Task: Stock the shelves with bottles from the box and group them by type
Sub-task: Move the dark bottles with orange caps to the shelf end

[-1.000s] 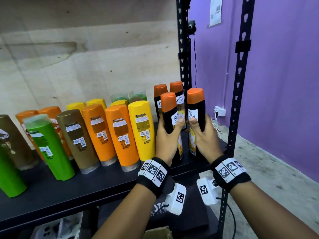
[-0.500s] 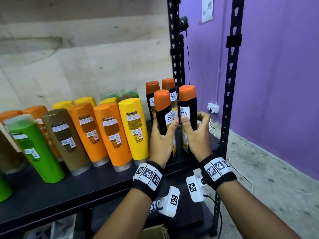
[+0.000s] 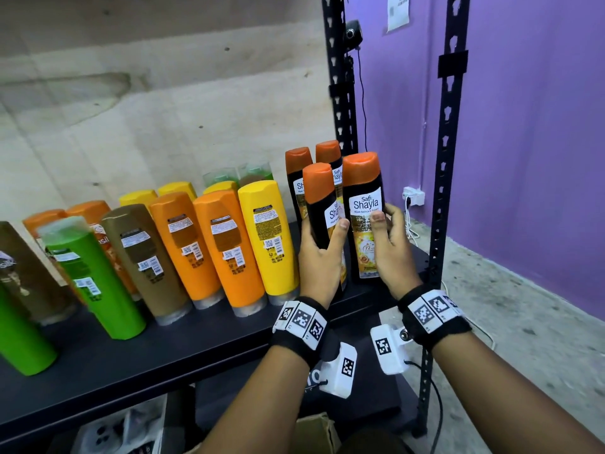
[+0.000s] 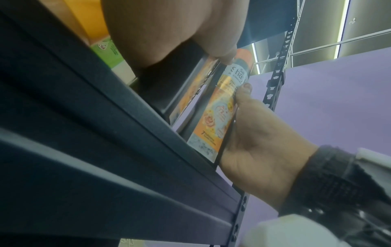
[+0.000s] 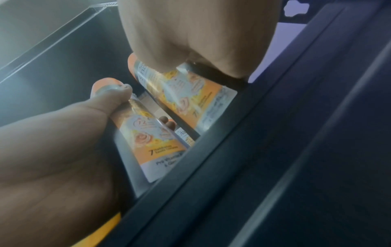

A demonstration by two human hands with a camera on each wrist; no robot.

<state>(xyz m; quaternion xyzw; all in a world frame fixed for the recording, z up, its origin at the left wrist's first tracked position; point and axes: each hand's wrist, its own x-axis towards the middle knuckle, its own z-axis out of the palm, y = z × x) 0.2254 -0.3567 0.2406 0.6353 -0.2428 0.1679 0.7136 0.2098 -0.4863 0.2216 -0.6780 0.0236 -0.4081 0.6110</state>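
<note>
Both hands are at the right end of the black metal shelf [image 3: 170, 365]. Left hand [image 3: 319, 260] wraps its fingers and thumb round a black plastic bottle with an orange cap [image 3: 322, 211]; right hand [image 3: 394, 253] grips a matching black orange-capped bottle [image 3: 363, 217] just beside it. Two more of that type [image 3: 298, 178] stand close behind, and a yellow bottle [image 3: 266, 237] stands just left of the group. The wrist views show both bottle bases at the shelf's front lip. To finish well, seat each base flat, slide both back until they touch the rear pair, labels facing out, then loosen the fingers one hand at a time so neither tall bottle tips.
</note>
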